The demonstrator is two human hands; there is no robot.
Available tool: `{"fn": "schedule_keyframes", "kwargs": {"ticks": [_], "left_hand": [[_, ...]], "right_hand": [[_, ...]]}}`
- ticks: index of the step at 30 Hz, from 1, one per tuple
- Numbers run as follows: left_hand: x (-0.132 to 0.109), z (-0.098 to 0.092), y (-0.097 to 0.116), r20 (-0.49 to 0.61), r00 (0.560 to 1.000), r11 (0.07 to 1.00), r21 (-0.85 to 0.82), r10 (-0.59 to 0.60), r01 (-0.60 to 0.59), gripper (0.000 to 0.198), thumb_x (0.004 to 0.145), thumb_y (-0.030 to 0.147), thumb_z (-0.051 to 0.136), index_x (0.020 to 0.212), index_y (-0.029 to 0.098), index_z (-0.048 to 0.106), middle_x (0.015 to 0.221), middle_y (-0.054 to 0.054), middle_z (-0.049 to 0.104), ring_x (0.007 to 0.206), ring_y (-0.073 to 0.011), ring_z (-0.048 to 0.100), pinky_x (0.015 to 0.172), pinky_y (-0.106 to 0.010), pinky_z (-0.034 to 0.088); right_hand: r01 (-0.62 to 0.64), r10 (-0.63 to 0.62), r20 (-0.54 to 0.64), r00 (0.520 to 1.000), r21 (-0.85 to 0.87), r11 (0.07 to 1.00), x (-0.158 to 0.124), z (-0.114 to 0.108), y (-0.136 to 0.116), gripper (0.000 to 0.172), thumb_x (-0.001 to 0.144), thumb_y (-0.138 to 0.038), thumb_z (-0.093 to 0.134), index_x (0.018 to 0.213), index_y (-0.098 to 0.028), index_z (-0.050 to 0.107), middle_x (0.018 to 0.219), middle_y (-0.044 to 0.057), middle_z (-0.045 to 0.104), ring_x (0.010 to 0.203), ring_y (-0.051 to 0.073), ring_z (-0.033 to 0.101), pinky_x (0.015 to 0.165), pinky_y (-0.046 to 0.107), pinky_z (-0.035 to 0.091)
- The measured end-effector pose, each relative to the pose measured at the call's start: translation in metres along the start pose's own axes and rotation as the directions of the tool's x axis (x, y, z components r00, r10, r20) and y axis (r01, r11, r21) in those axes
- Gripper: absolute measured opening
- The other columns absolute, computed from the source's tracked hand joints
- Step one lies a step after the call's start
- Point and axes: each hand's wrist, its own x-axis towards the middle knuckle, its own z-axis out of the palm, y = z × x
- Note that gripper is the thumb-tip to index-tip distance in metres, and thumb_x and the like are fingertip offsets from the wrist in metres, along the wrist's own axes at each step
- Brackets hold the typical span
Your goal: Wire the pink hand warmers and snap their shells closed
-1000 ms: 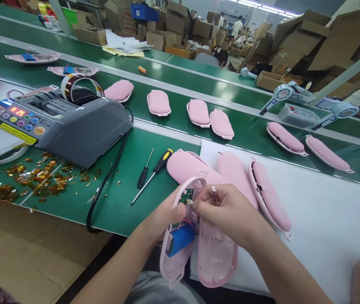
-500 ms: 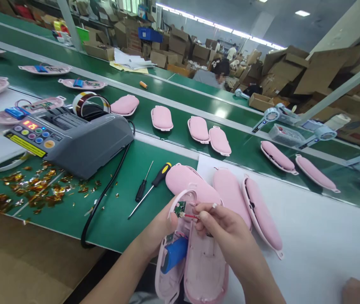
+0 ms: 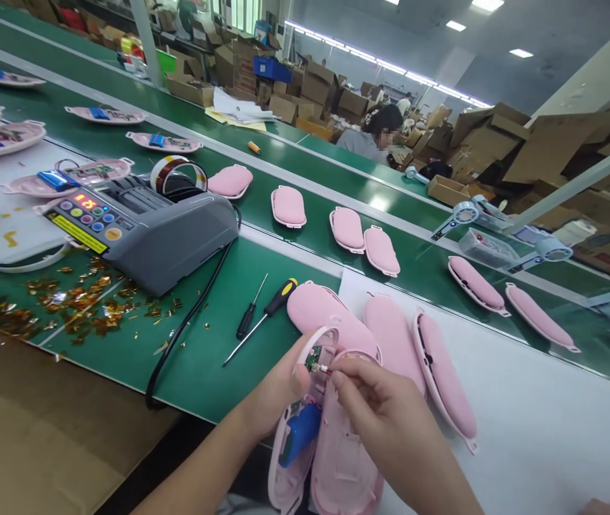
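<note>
My left hand [image 3: 275, 390] grips the edge of an opened pink shell [image 3: 294, 465], which holds a blue battery [image 3: 299, 433] and a small green circuit board [image 3: 314, 359]. My right hand [image 3: 374, 411] pinches a small red-and-white wire connector [image 3: 325, 370] right at the circuit board. A second pink shell half [image 3: 342, 465] lies open beside the first, under my right hand. Three closed pink shells [image 3: 390, 343] lie side by side just beyond my hands on a white sheet [image 3: 540, 415].
Two screwdrivers [image 3: 262, 315] lie on the green bench [image 3: 202, 357] left of my hands. A grey tape dispenser [image 3: 149, 222] with a black cable [image 3: 187, 322] stands at left, gold scraps before it. More pink shells ride the conveyor [image 3: 310, 229]. A person sits among cardboard boxes behind.
The view has tilted upward. My right hand brought the wire connector from above the shell down to the circuit board; my left hand kept hold of the shell.
</note>
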Motion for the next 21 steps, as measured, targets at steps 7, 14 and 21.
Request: {"fn": "schedule_keyframes", "kwargs": {"ticks": [7, 14, 21], "left_hand": [[0.001, -0.001, -0.002, -0.054, 0.996, 0.995, 0.071, 0.077, -0.073, 0.082, 0.067, 0.065, 0.066, 0.133, 0.02, 0.05, 0.126, -0.013, 0.057, 0.12, -0.0306, 0.05, 0.107, -0.04, 0.035], [-0.003, -0.002, -0.006, -0.092, 0.995, 0.997, -0.06, 0.05, -0.055, 0.092, 0.055, 0.067, 0.071, 0.13, 0.017, 0.053, 0.11, -0.013, 0.064, 0.111, -0.0339, 0.056, 0.095, -0.04, 0.045], [-0.002, -0.006, -0.013, -0.11, 0.993, 0.999, -0.037, 0.034, -0.038, 0.099, 0.054, 0.075, 0.064, 0.134, 0.018, 0.049, 0.124, -0.014, 0.058, 0.118, -0.0353, 0.05, 0.105, -0.042, 0.037]], "right_hand": [[0.021, -0.031, -0.068, 0.997, -0.151, 0.988, -0.002, 0.008, -0.001, 0.026, 0.086, -0.039, 0.045, 0.069, -0.023, 0.057, 0.056, -0.001, 0.054, 0.052, 0.014, 0.047, 0.051, 0.025, 0.032], [-0.018, 0.005, -0.077, 0.997, -0.178, 0.984, 0.004, 0.014, 0.002, 0.023, 0.082, -0.035, 0.047, 0.062, -0.023, 0.049, 0.056, -0.001, 0.053, 0.053, 0.014, 0.046, 0.049, 0.025, 0.03], [-0.076, 0.075, -0.017, 0.997, -0.051, 0.996, 0.006, 0.011, -0.004, 0.026, 0.083, -0.037, 0.045, 0.063, -0.022, 0.051, 0.057, -0.002, 0.051, 0.055, 0.014, 0.045, 0.052, 0.025, 0.031]]}}
